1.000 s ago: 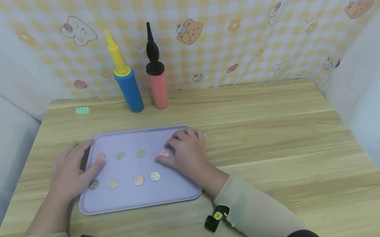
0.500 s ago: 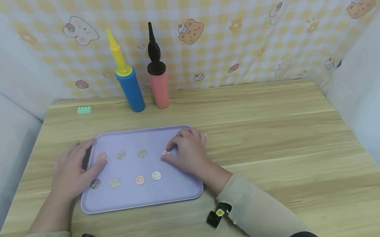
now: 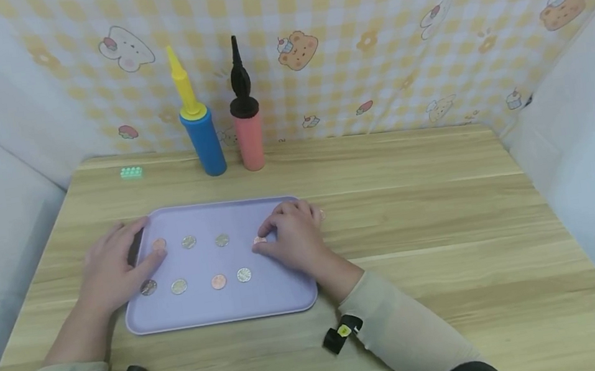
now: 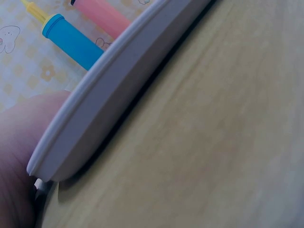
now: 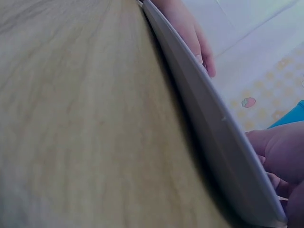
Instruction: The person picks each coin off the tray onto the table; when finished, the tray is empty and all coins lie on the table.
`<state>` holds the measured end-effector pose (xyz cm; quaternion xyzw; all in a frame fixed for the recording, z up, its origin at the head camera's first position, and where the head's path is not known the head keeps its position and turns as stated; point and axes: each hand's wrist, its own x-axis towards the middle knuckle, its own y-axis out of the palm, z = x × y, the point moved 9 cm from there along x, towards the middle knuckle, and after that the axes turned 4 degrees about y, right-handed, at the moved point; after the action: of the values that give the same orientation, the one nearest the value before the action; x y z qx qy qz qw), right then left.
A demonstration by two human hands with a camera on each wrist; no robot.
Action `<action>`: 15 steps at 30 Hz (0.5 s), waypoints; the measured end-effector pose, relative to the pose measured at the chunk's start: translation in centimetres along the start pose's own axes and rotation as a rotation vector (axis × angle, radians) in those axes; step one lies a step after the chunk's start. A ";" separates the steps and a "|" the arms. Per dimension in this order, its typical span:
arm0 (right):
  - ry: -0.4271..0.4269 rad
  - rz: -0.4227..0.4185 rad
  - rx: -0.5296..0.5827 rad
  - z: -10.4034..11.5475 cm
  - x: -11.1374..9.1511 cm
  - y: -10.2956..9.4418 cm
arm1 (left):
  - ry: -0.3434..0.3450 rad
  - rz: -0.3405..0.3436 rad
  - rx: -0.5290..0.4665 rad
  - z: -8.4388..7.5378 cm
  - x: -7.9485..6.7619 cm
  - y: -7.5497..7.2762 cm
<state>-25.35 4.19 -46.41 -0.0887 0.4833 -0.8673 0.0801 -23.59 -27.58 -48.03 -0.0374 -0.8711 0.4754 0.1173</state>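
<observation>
Just below-left of frame centre, the right hand [image 3: 299,239] pinches a copper-coloured coin [image 3: 258,240] on the lilac tray [image 3: 218,309], left hand [image 3: 112,270] spread at its left rim; coin probably light, rigid, slippery, best taken by opposite edges.

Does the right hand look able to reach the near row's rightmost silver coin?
Probably yes: the silver coin lies uncovered on the tray near the right hand, with nothing between. That hand seems to pinch a copper coin, so that grip may need loosening first.
</observation>
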 end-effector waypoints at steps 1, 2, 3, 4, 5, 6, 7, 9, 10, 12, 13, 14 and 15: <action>-0.011 0.000 -0.001 0.1 0.0 0.0 | -0.002 0.001 0.002 0.0 0.0 0.0; -0.028 -0.004 -0.003 0.2 0.0 0.0 | -0.002 0.002 0.003 0.0 0.0 0.0; -0.049 -0.012 -0.005 0.3 -0.1 0.0 | -0.003 0.001 0.003 0.1 0.0 0.0; -0.075 -0.025 -0.005 0.4 -0.1 0.0 | -0.004 0.000 0.004 0.1 0.0 0.0; -0.103 -0.040 -0.007 0.6 -0.1 0.0 | -0.004 -0.001 0.005 0.1 0.0 0.1; -0.133 -0.056 -0.006 0.7 -0.2 0.0 | -0.004 -0.002 0.005 0.2 0.0 0.1; -0.160 -0.067 -0.004 0.9 -0.2 0.1 | -0.002 -0.003 0.006 0.2 0.0 0.1; -0.208 -0.083 0.007 1.2 -0.4 0.1 | -0.002 -0.004 0.005 0.2 0.0 0.1; -0.228 -0.085 0.010 1.4 -0.5 0.1 | -0.002 -0.004 0.006 0.2 0.0 0.1; -0.260 -0.081 0.004 1.6 -0.7 0.2 | -0.003 -0.003 0.007 0.2 0.0 0.1; -0.274 -0.075 -0.008 1.8 -0.8 0.2 | -0.004 -0.002 0.009 0.2 0.0 0.0; -0.287 -0.071 -0.022 1.9 -0.8 0.2 | -0.004 -0.003 0.009 0.2 0.0 0.0; -0.302 -0.067 -0.039 2.0 -0.9 0.3 | -0.005 -0.002 0.011 0.2 0.0 0.0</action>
<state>-24.00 2.60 -45.66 -0.2355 0.4795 -0.8366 0.1211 -23.68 -27.69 -48.15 -0.0348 -0.8689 0.4799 0.1159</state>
